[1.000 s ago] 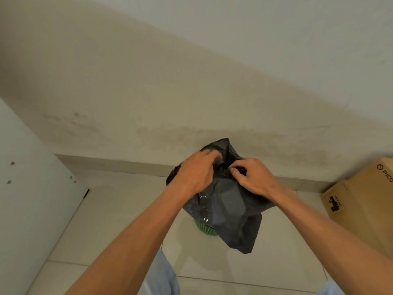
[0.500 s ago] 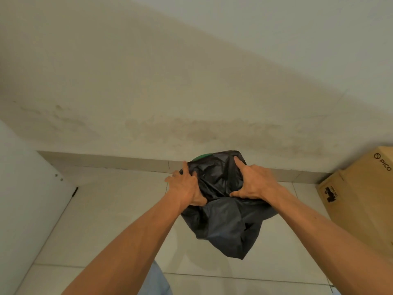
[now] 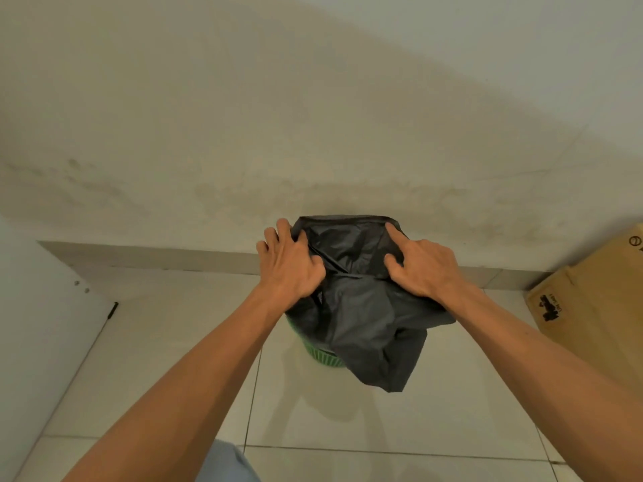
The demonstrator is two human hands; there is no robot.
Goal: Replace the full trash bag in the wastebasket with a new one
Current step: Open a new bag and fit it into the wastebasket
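Observation:
A black trash bag [image 3: 368,318] lies over the top of a green slatted wastebasket [image 3: 322,357], which stands on the floor against the wall. The bag's mouth is spread wide, with its far edge taut across the basket's back. My left hand [image 3: 290,264] holds the mouth's left side, fingers outside and thumb tucked in. My right hand [image 3: 422,267] holds the right side, index finger laid along the edge and thumb inside. The bag's loose lower part hangs over the basket's front right and hides most of the basket.
A cardboard box [image 3: 591,300] stands on the floor at the right, close to the basket. A white panel [image 3: 41,328] rises at the left. Pale floor tiles [image 3: 348,422] stretch in front, and the stained wall [image 3: 313,133] is behind.
My hands moved apart and down, pulling the bag's mouth from a bunched grip into a wide opening over the basket. The view has tipped slightly downward.

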